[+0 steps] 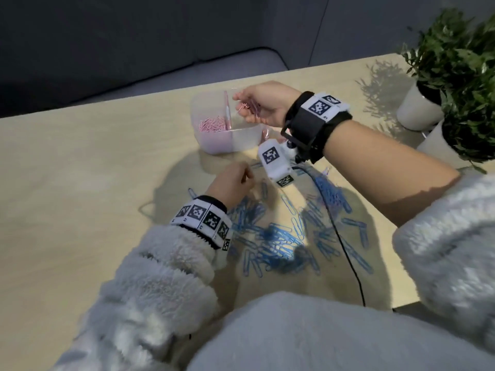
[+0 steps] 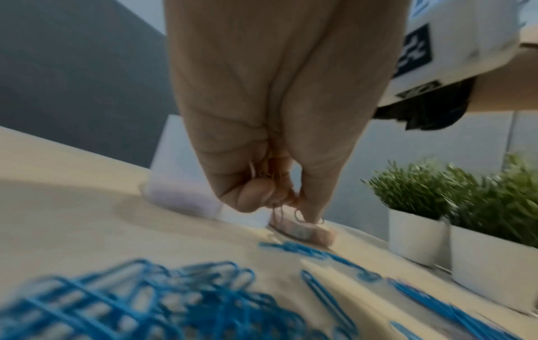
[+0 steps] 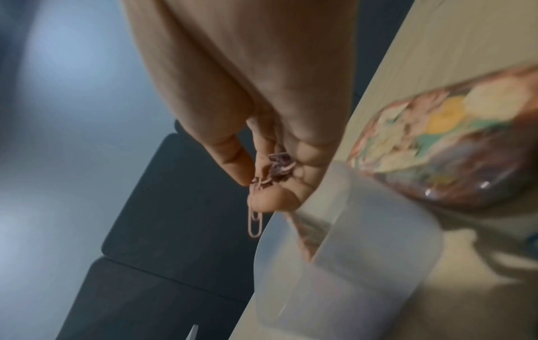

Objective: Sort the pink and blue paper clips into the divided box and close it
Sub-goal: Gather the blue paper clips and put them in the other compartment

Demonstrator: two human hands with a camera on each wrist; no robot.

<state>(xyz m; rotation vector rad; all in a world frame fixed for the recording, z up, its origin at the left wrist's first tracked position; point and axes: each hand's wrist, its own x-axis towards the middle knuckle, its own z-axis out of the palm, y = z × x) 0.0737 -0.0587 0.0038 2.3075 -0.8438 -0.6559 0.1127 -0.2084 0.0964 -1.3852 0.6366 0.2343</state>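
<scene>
A translucent divided box (image 1: 242,137) stands open at the table's far side; pink paper clips (image 1: 212,125) lie in its left compartment. My right hand (image 1: 242,104) hovers over the box and holds a bunch of pink clips (image 3: 278,166), with one clip (image 3: 254,224) dangling below the fingertips. My left hand (image 1: 247,174) is just above the table in front of the box, its fingers curled round a few pinkish clips (image 2: 272,181). Blue paper clips (image 1: 281,236) lie scattered over the table's near middle.
A flat piece with a flower pattern (image 3: 436,138) lies beside the box on its right. Two potted plants (image 1: 455,62) in white pots stand at the far right. A black cable (image 1: 348,261) runs across the blue clips. A dark sofa stands behind the table.
</scene>
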